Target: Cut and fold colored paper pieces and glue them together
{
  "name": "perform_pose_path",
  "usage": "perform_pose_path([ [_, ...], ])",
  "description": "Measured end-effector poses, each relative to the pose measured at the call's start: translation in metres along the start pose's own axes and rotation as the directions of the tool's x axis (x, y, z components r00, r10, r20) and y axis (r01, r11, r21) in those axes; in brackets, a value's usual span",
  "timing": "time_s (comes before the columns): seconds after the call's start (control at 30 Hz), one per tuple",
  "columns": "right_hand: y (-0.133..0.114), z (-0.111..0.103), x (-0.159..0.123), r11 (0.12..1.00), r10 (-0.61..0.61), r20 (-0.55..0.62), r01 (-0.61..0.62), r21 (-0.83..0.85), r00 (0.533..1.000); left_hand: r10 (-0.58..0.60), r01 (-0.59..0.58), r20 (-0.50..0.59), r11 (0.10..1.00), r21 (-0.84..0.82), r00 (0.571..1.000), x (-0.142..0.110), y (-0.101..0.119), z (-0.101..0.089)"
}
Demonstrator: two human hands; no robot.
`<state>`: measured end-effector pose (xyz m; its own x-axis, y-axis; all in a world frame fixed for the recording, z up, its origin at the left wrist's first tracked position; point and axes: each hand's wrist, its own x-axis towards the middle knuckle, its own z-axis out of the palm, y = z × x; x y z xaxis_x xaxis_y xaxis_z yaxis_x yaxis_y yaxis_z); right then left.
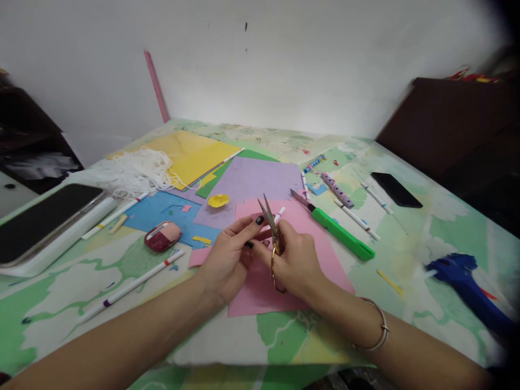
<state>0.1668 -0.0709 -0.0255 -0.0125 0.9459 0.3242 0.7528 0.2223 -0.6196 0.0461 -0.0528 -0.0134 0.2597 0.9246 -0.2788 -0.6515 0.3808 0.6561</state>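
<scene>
My right hand (298, 260) is closed around the gold-handled scissors (269, 214), whose blades point up and stand slightly apart. Close beside it, my left hand (229, 254) has its thumb and fingers pinched together near the blades; what they hold is too small or hidden to make out. Just behind the blades shows the tip of a white stick (280, 213). Both hands are above a pink sheet (320, 260). A green box cutter (343, 233) with its blade out lies to the right of my right hand. Beyond my left hand sits a small yellow paper cup shape (218, 201).
Purple (260, 176), blue (162, 211) and yellow (195, 157) sheets overlap behind the hands. White string (138, 170) is heaped at left. Around lie an earbud case (162, 236), a marked white stick (138, 283), a black phone (396, 189) and a blue glue gun (467, 287).
</scene>
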Motion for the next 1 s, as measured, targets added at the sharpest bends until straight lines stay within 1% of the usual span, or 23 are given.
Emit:
perform_pose_path([
  [0.17,0.0007,-0.0004,0.0009,1.000,-0.006,-0.015,0.005,-0.005,1.000,0.010,-0.010,-0.005,1.000,0.013,1.000,0.0003,-0.0002,-0.0005],
  [0.53,0.0012,-0.0050,0.0002,1.000,-0.012,-0.012,0.011,-0.015,1.000,0.081,-0.089,0.081,0.991,0.098,0.993,0.0017,0.0021,-0.0017],
  [0.77,0.0028,-0.0057,0.0011,0.999,-0.031,-0.016,0.031,-0.029,0.999,0.098,-0.109,0.094,0.987,0.122,0.991,0.0016,0.0044,-0.0022],
  [0.9,0.0027,-0.0075,0.0009,0.998,-0.034,-0.005,0.034,-0.046,0.999,0.097,-0.110,0.083,0.978,0.176,0.992,0.0021,0.0058,-0.0026],
  [1.0,0.0031,-0.0088,0.0008,0.997,-0.028,0.006,0.029,-0.065,1.000,0.098,-0.117,0.099,0.971,0.211,0.990,0.0032,0.0066,-0.0038],
])
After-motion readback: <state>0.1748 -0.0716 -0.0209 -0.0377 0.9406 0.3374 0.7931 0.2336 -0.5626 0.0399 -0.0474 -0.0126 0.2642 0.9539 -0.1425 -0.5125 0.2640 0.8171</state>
